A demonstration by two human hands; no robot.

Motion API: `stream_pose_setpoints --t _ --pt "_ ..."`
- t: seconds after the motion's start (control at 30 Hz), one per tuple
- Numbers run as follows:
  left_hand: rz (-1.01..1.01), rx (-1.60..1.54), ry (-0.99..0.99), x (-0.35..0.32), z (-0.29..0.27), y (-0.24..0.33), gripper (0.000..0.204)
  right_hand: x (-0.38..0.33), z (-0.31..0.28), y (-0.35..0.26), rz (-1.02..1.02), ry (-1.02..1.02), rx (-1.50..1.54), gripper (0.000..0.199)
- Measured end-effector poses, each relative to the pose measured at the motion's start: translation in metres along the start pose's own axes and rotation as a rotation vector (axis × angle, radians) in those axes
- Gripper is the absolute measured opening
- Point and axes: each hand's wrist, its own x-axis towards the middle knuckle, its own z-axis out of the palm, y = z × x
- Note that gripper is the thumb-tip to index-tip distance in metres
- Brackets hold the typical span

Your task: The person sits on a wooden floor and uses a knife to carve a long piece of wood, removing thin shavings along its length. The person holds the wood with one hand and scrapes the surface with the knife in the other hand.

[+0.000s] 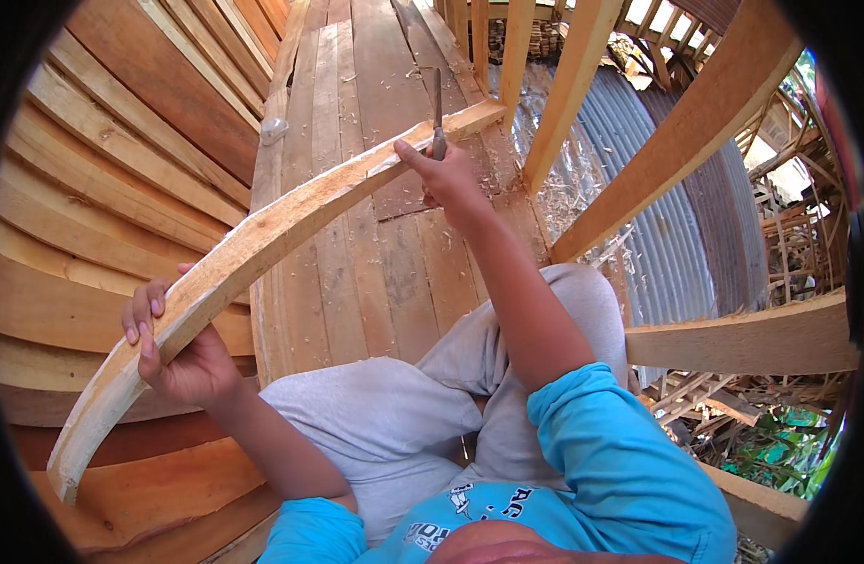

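"How are the fingers set on that thing?"

"The left hand [195,362] comes from underneath, fingers curled up round the left edge and thumb against the near side, so it's clasping a long, curved, pale-yellow wooden beam [272,230]. On the right hand [449,177], the thumb lies against the beam while the other fingers seem folded round a slim, dark, upright hand tool [438,113]; I can't see all of them."

"Where does the beam run?"

"From near left, slantwise in front of the body, to far right, above the brown wooden plank floor [357,320]. Whether its far end bears on the floor, I can't tell from here."

"Heavy?"

"I'd guess a fair weight, and quite stiff. Nothing fragile, though the rough edges might splinter. It looks dry, so I doubt it's slippery, but that bend could make it roll in one hand."

"So where would you take it?"

"Under the curve, close to the middle, with the other hand well away from the tool. And mind the ends: the wall of curved orange-brown planks [94,155] stands on the left, the pale upright wooden post [514,66] by the far tip."
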Motion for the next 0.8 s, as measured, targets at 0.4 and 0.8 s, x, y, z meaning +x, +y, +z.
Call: stream_pose_setpoints --t 0.4,0.8 --pt "-0.004 0.051 0.025 0.000 -0.010 -0.007 0.031 0.013 0.008 0.013 -0.033 0.031 0.011 0.048" --pt "0.014 0.106 0.185 0.002 -0.041 -0.038 0.022 0.057 -0.008 0.054 -0.113 0.177 -0.332 0.040"
